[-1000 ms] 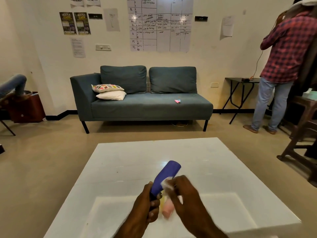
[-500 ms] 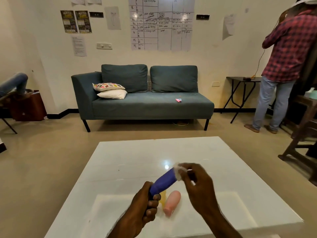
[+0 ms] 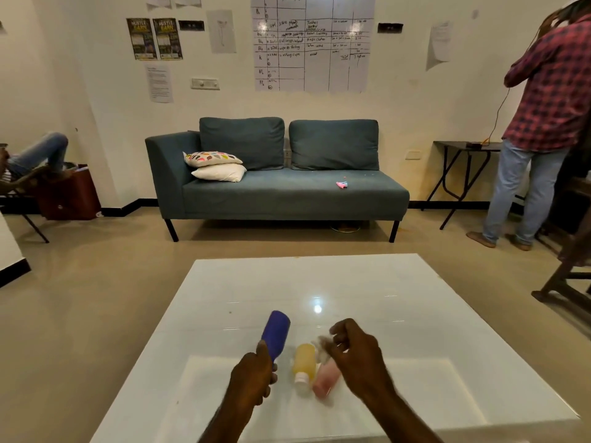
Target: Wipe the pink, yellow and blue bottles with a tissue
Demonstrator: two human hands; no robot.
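Since half a second earlier: right hand [image 3: 358,353] drawn off the blue bottle [image 3: 275,334], pinching the tissue [image 3: 320,346]. Left hand [image 3: 252,377] clenched around that bottle's lower end, tilted above the table [image 3: 415,298]. Yellow bottle [image 3: 303,362] and pink bottle [image 3: 326,378] lying between both hands.

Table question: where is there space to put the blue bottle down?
The white table is bare beyond the light glare, toward the sofa, and along its left and right sides. It is crowded only near the front middle, where the yellow bottle and pink bottle lie between the left hand holding the blue bottle and the right hand.
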